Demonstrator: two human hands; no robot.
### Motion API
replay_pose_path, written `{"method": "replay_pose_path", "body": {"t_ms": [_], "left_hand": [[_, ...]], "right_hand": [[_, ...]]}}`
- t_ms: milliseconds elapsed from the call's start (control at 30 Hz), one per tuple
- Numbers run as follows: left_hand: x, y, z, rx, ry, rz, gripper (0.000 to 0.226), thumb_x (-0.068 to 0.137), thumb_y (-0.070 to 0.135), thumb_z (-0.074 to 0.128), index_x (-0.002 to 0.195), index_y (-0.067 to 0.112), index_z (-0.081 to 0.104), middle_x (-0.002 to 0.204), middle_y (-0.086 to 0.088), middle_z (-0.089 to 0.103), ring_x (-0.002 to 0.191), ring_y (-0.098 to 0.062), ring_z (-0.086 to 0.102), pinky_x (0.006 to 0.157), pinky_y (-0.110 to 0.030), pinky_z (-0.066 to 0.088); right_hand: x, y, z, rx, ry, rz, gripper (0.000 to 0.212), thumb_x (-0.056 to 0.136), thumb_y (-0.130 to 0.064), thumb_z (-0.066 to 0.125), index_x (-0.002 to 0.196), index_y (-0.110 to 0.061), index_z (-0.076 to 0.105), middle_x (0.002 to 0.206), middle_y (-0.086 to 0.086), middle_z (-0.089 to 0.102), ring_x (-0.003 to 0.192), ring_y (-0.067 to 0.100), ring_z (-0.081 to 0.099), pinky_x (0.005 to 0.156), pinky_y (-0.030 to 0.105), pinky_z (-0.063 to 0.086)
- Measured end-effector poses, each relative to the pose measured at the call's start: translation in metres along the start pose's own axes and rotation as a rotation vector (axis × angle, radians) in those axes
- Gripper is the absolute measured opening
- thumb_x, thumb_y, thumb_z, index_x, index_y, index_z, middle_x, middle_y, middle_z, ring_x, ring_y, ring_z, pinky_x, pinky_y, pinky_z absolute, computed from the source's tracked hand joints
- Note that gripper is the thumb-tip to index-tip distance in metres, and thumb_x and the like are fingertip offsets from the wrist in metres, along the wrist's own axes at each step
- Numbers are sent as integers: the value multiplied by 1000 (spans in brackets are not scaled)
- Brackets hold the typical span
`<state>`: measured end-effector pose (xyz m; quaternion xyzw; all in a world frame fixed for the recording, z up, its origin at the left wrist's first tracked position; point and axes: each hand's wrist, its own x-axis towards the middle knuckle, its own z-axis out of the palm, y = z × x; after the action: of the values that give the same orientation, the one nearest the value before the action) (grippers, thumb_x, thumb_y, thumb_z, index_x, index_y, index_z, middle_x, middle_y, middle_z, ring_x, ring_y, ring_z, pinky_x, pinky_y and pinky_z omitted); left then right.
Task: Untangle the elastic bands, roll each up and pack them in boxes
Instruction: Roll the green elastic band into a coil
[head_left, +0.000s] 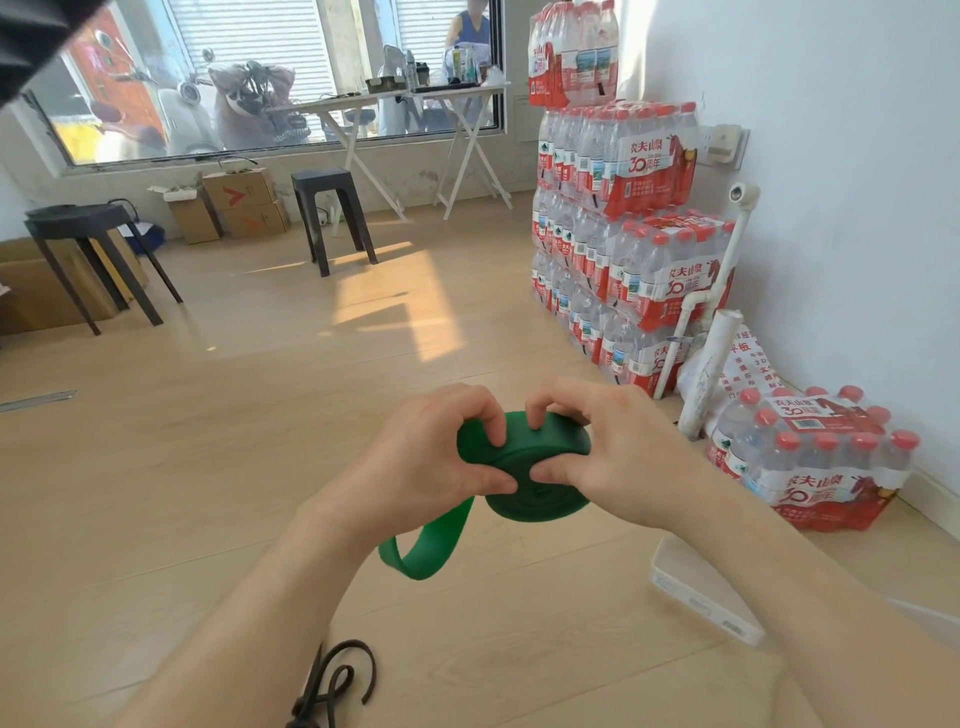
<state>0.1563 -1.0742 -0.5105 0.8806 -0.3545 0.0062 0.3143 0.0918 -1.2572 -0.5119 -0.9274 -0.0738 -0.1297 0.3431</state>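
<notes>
- Both hands are gripping the green band (524, 467) in mid-air above the floor: the left hand (426, 457) is pinching the coil, the right hand (608, 452) is pressing its fingers (545, 410) on the rim.
- One loose loop is hanging below, unrolled.
- Soft, stretchy, likely springy: holding the coil's flat faces is probably keeping it from unwinding.
- Near the right forearm a clear box (701, 592) is lying, seemingly empty.
- Another dark band (337, 680) is lying tangled on the floor.

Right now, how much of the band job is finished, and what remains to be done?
In hand: both hands, left hand and right hand, are rolling the green band; most is coiled, but a loose loop hangs below. Nothing looks packed yet: the white box on the floor shows no band inside, though its interior is partly hidden. Left: the dark band, which lies tangled on the floor.
</notes>
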Motion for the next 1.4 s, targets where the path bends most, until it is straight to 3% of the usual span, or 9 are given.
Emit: {"method": "replay_pose_path", "body": {"t_ms": [233,500,700,833,967,1067,1133,1233,1400], "left_hand": [[-3,3,3,-62,45,-22,35,67,21,83,77,29,51,66,3,60,58,-12,55,52,-24,45],[-2,1,12,18,33,3,36,66,22,83,76,32,51,64,6,58,59,-9,52,54,-24,45],[0,-13,10,-6,59,-139,59,75,20,76,107,47,33,111,16,54,102,-6,51,82,-25,40],[-1,-39,0,57,128,-456,37,75,32,72,97,27,44,90,4,59,80,-17,59,61,-33,44],[0,-47,-7,-150,273,-507,11,77,21,72,79,23,60,74,-1,68,73,-24,67,68,-42,57],[0,-33,0,-472,64,-530,38,75,37,77,103,26,54,92,-1,66,81,-19,68,69,-39,60],[1,-26,15,-352,-27,-539,48,77,45,73,110,27,44,96,0,60,81,-18,66,65,-35,59],[9,-37,23,30,170,-511,24,85,34,62,102,26,47,93,5,61,76,-14,60,65,-36,53],[12,-51,6,-467,379,-558,5,85,12,66,83,17,66,83,-4,73,82,-22,69,74,-39,59]], "right_hand": [[-2,2,-7,137,-11,41,35,68,-16,84,86,-29,56,76,-7,68,85,12,65,79,26,49],[-2,-3,2,-63,-86,-75,30,76,-25,74,97,-33,55,78,-4,63,77,16,58,72,40,49],[0,15,-11,-48,89,7,28,75,-22,78,89,-34,57,78,-7,61,79,17,58,76,39,51],[2,30,-21,28,234,142,28,73,-16,80,82,-33,59,77,-7,66,77,20,64,73,44,54],[2,36,-30,85,304,214,29,74,-13,80,78,-31,57,74,-6,68,68,20,65,66,45,57],[2,32,-26,94,278,216,26,73,-15,80,78,-29,60,74,-5,69,72,19,65,70,40,56],[2,30,-21,117,259,212,25,73,-16,81,78,-30,61,74,-4,69,74,20,66,70,41,56],[3,32,-21,203,269,226,29,72,-13,81,78,-33,61,73,1,70,72,27,67,63,47,57],[2,38,-24,186,269,241,29,72,-9,81,75,-31,61,71,-3,70,67,23,67,63,46,58]]}}
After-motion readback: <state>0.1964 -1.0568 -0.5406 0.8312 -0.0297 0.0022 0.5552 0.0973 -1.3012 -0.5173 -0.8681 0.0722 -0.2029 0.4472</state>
